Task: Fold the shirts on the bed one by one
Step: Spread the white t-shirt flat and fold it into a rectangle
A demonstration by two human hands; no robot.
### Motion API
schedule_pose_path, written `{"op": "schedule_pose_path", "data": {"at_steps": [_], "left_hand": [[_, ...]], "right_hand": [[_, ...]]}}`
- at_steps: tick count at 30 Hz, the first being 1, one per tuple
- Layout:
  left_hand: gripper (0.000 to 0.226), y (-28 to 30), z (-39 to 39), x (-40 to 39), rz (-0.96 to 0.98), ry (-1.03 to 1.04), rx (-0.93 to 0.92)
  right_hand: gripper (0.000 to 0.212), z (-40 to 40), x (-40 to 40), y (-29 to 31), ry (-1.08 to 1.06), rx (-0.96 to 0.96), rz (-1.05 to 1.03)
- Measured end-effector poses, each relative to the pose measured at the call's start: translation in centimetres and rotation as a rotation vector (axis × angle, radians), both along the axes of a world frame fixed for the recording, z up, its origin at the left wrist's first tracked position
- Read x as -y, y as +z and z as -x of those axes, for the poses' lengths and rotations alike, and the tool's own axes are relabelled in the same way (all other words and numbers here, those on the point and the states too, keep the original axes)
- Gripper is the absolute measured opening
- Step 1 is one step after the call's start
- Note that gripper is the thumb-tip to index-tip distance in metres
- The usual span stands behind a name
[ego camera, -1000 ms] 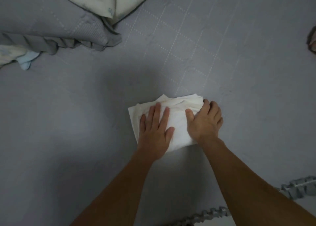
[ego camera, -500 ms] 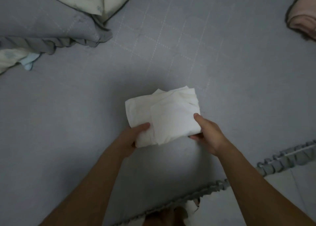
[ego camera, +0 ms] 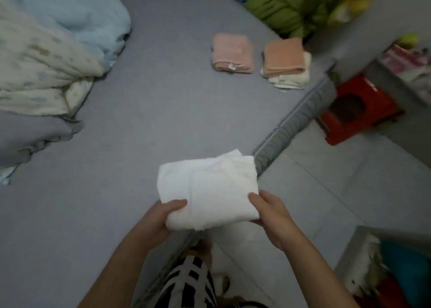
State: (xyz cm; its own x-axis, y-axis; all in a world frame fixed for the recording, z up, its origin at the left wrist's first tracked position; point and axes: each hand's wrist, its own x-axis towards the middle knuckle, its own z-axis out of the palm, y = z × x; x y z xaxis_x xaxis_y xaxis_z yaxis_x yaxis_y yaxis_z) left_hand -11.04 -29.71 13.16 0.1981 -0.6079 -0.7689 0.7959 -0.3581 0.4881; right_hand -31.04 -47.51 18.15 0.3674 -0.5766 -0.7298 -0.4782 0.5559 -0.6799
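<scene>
Single head cam, worn by the person standing at the near edge of the grey-sheeted bed [ego camera: 144, 125]. Looks forward and steeply down, wide-angle, edges curved. Hands close in at bottom centre; pale tiled floor [ego camera: 326, 191] lower right.

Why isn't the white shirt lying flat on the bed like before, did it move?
Yes. Both hands, left hand and right hand, have lifted the white shirt off the bed toward its ruffled edge.
</scene>
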Motion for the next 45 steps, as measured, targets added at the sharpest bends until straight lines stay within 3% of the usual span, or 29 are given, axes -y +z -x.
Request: {"op": "schedule_pose_path", "data": {"at_steps": [5,8,12,15,19,21,24,30,33,35,38,40,42,44,45], "left_hand": [[0.040,8.4,12.0,5.3,0.165,-0.276,-0.300],[0.040,12.2,20.1,8.8,0.233,-0.561,-0.328],[0.036,16.3,30.4,13.0,0.318,-0.945,-0.130],[0.052,19.0,38.9,15.7,0.460,-1.206,-0.014],[0.058,21.8,50.4,18.6,0.617,-1.546,-0.007],[0.056,22.9,55.6,19.9,0.675,-1.648,-0.013],[0.050,24.3,62.3,22.0,0.702,-1.746,-0.029],[0.052,23.8,70.0,25.4,0.579,-1.921,-0.031],[0.052,21.7,72.2,25.7,0.663,-2.091,0.233],[0.051,20.1,72.9,25.7,0.848,-2.308,0.625],[0.068,18.2,72.5,25.2,1.123,-2.600,1.168],[0.073,17.7,72.4,24.8,1.311,-2.480,1.381],[0.080,17.6,72.4,24.2,1.679,-2.178,1.514],[0.076,17.2,72.7,23.8,2.034,-1.974,1.449],[0.066,16.9,72.9,23.7,2.111,-2.011,1.371]], "right_hand": [[0.025,16.4,-2.6,13.5,-0.249,0.138,0.236],[0.029,26.3,-6.8,17.7,-0.490,0.111,0.361],[0.029,35.7,-13.5,19.5,-0.939,-0.013,0.427],[0.025,40.4,-17.8,19.9,-1.176,-0.170,0.439],[0.014,45.6,-20.6,20.0,-1.538,-0.310,0.436],[0.013,47.7,-21.0,20.6,-1.658,-0.334,0.461],[0.032,49.9,-20.6,21.1,-1.752,-0.337,0.457],[0.039,51.3,-19.1,19.5,-2.029,-0.219,0.424],[0.062,51.6,-18.7,17.1,-2.072,-0.194,0.300],[0.061,51.9,-18.4,15.3,-1.996,-0.280,0.097],[0.071,52.2,-17.8,12.9,-1.873,-0.393,-0.147],[0.079,52.4,-17.1,12.4,-1.788,-0.538,-0.199],[0.080,52.2,-16.5,12.2,-1.692,-0.801,-0.123],[0.074,51.8,-16.0,11.8,-1.588,-0.982,0.013],[0.068,51.7,-15.8,11.4,-1.503,-0.992,0.045]]}}
